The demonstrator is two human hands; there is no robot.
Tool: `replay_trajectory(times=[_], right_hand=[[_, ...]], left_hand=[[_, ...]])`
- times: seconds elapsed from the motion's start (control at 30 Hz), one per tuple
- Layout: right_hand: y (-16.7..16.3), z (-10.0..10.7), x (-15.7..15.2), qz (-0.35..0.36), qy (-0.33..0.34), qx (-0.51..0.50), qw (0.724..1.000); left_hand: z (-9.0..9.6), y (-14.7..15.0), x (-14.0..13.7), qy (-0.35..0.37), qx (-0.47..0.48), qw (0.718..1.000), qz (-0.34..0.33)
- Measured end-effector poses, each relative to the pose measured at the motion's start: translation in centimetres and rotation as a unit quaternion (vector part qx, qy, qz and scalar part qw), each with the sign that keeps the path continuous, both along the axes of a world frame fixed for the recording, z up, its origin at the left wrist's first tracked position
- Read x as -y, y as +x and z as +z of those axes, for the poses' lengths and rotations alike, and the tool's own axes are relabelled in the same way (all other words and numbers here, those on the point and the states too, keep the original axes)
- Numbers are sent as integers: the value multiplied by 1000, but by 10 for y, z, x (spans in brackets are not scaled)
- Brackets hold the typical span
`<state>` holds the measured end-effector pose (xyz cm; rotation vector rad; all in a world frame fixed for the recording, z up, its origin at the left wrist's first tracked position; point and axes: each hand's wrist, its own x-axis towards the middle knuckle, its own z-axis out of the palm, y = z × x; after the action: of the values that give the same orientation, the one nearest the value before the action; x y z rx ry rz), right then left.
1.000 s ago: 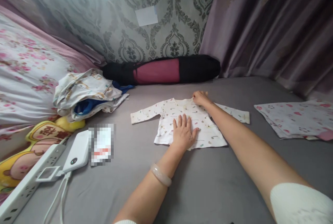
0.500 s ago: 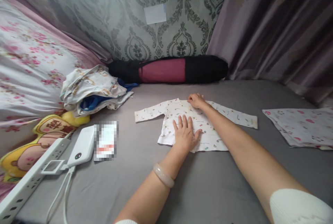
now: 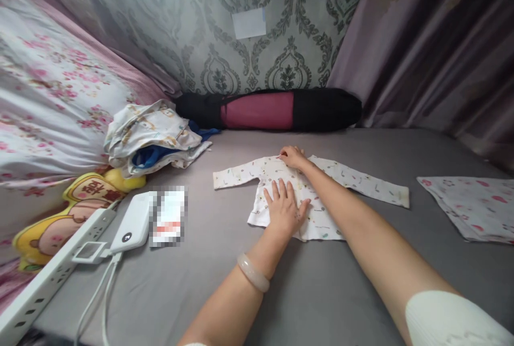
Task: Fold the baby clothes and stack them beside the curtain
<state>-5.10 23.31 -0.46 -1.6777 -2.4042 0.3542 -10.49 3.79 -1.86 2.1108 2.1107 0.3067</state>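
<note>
A small white long-sleeved shirt (image 3: 263,172) with a scattered print lies spread on the grey sheet, its sleeves stretched out to both sides. My left hand (image 3: 284,207), with a pale bangle on the wrist, rests flat on the front of the shirt, fingers spread. At the neckline, my right hand (image 3: 293,157) has its fingers curled and pinched on the collar edge. My right forearm crosses over the shirt and hides part of its right side.
Crumpled clothes (image 3: 156,132) are piled at the left, near a yellow cushion (image 3: 44,236). A white power bank (image 3: 134,220) with cables lies by a power strip (image 3: 52,276). A long black and maroon bag (image 3: 257,110) lies along the wall. Folded printed cloth (image 3: 474,207) sits at the right.
My right hand has slid left along the shirt's neckline. My left hand has stayed flat on the shirt front. The view has turned slightly left.
</note>
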Motion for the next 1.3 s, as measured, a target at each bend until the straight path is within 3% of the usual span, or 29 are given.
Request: replay_trajectory(times=[0.2, 0.43, 0.57, 0.77, 0.9, 1.3], right_hand=[[-3, -13, 4, -13, 76, -8, 997], [11, 5, 20, 2, 38, -7, 999], [38, 5, 62, -29, 57, 3, 998], [73, -8, 150, 15, 16, 38, 999], [78, -7, 185, 44, 25, 48, 998], [77, -9, 193, 42, 33, 40, 998]], left_hand=[[-1, 0, -1, -24, -2, 1000, -2], [3, -9, -7, -9, 3, 1000, 27], [4, -18, -11, 38, -11, 998, 52], [-3, -23, -12, 39, -26, 999, 28], [-4, -23, -11, 49, -43, 998, 20], [-5, -23, -4, 41, -31, 998, -22]])
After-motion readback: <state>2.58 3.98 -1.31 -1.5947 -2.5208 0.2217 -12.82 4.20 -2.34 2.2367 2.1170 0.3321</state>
